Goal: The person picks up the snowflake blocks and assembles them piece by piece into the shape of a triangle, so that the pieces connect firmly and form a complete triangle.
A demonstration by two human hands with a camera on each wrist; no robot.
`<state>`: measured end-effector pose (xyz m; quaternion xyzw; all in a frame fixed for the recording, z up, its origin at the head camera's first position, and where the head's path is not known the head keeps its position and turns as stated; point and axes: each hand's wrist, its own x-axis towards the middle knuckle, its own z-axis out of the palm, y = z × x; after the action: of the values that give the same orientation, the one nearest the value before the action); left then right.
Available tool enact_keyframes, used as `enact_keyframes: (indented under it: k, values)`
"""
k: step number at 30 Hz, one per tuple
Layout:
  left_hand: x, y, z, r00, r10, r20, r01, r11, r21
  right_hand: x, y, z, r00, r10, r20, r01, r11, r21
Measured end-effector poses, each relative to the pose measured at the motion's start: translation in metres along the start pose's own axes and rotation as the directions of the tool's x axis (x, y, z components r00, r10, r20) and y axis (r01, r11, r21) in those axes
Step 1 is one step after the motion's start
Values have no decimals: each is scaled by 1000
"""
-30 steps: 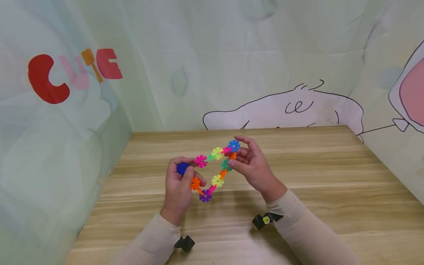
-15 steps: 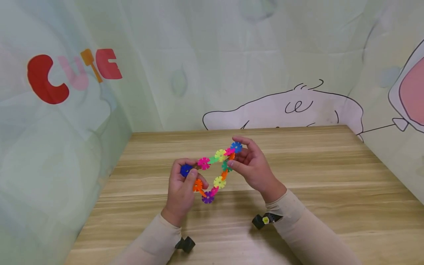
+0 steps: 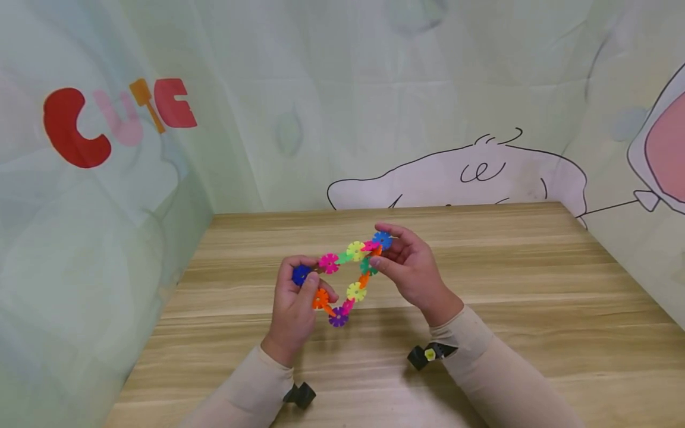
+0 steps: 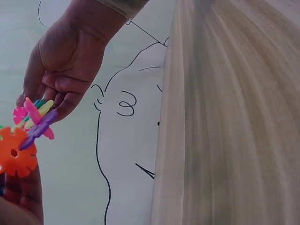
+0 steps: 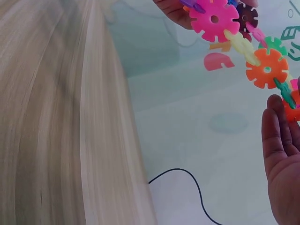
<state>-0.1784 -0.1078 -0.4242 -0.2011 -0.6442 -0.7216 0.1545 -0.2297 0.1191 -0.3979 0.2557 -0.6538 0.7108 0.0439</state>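
Observation:
A loop of notched plastic snowflake discs hangs in the air between both hands, over the table. My left hand (image 3: pixel 291 312) pinches its left end, thumb over a dark blue disc (image 3: pixel 301 274), with an orange disc (image 3: pixel 320 298) beside the thumb. At the other end, my right hand (image 3: pixel 414 273) holds the loop with its thumb at a teal disc (image 3: pixel 368 266); a blue disc (image 3: pixel 382 241) sits by the raised forefinger. A purple disc (image 3: pixel 338 317) is lowest. In the right wrist view, a magenta disc (image 5: pixel 214 18) and an orange disc (image 5: pixel 267 69) link edge-on to others.
Below the hands spreads a wood-grain table (image 3: pixel 508 285). Printed cloth walls (image 3: pixel 267 119) stand behind it and on both sides. Each wrist wears a small black camera, one at the left (image 3: pixel 301 395) and one at the right (image 3: pixel 419 358).
My left hand and the near part of the disc loop have shifted slightly right. The blue disc has also moved a little right, and both hands keep their hold.

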Motion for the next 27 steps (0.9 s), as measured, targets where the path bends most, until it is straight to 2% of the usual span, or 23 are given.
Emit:
enact_keyframes:
  k: [5, 8, 14, 18, 23, 27]
  values:
    - [2, 1, -1, 999, -37, 9, 37, 999, 25, 1, 0, 0, 1000, -3, -19, 3, 1000, -13]
    - [3, 1, -2, 995, -93, 24, 91, 992, 84, 2, -1, -2, 999, -4, -46, 2, 999, -35]
    - [7, 0, -2, 973, -203, 112, 170, 952, 255, 6, -1, -8, 997, 17, -78, -26, 992, -124]
    - [8, -2, -1, 959, -254, 122, 221, 946, 238, 9, -3, -12, 994, 90, -67, -102, 973, -209]
    - [9, -1, -3, 950, -307, 59, 294, 941, 168, 6, -10, -15, 975, 221, -9, -211, 915, -344]
    - [10, 2, -6, 943, -332, 28, 325, 936, 134, -4, -16, -18, 950, 292, 109, -190, 821, -539]
